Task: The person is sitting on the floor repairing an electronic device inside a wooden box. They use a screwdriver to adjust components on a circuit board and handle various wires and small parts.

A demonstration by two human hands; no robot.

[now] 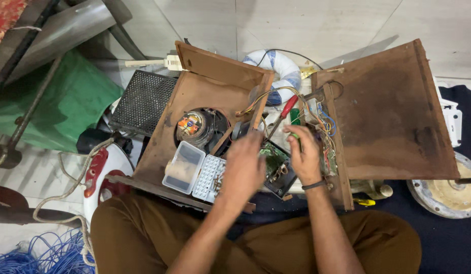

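I sit over an opened brown wooden speaker cabinet (pixel 159 137) with a round speaker driver (pixel 197 126) inside. My left hand (pixel 243 165) rests palm down over a green circuit board (pixel 274 161), fingers together, and I cannot tell whether it grips anything. My right hand (pixel 305 155) is closed on a green-handled tool (pixel 295 119) beside a bundle of coloured wires (pixel 316 114). A red-handled screwdriver (pixel 286 109) lies just beyond my fingers.
A clear plastic parts box (pixel 195 170) sits open by my left wrist. A detached wooden panel (pixel 393 111) lies at right, a black mesh grille (pixel 143 101) at left. A white and blue wire coil (pixel 281 68) lies behind. Blue wire (pixel 37 256) is piled at lower left.
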